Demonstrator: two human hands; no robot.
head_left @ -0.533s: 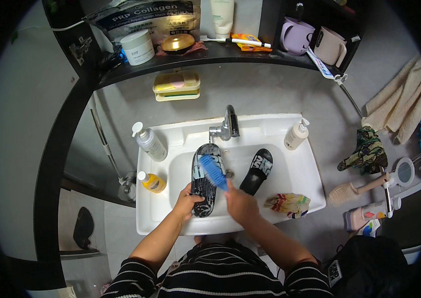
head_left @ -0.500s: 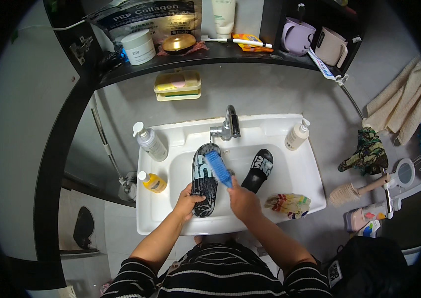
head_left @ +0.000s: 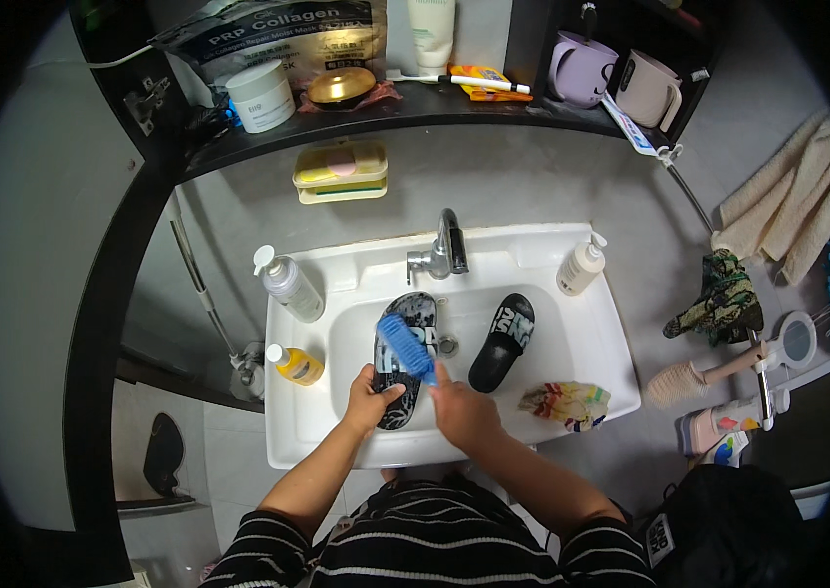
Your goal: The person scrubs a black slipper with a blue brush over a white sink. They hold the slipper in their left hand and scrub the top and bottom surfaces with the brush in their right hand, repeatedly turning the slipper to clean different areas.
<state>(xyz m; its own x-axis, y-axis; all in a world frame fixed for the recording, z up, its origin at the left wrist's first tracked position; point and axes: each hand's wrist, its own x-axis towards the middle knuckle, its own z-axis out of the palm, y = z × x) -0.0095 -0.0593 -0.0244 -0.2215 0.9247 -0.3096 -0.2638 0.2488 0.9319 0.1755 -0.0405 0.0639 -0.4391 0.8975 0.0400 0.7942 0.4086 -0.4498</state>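
Observation:
A black slide sandal with pale lettering [head_left: 398, 410] is held over the left part of the white sink [head_left: 572, 431], streaked with whitish suds. My left hand [head_left: 370, 402] grips its heel end from the left side, thumb on the footbed. In my right hand [head_left: 464, 410] is a blue scrub brush [head_left: 405, 349], closed round its handle. The brush head lies against the strap of the sandal and hides part of it. Its mate, another black slide sandal [head_left: 499, 355], lies in the basin to the right, near the drain [head_left: 448, 345].
A chrome faucet [head_left: 448, 245] rises behind the basin. Pump bottles [head_left: 292, 288] [head_left: 582, 267] stand on both rear corners, with a yellow bottle [head_left: 297, 365] at the left rim. A crumpled colourful cloth [head_left: 566, 404] lies at the right. A black shelf [head_left: 337, 125] overhangs the back.
My right hand and the brush have shifted left and slightly down across the sandal's strap. The sandal is tilted a little differently in my left hand. The right sandal now shows more fully.

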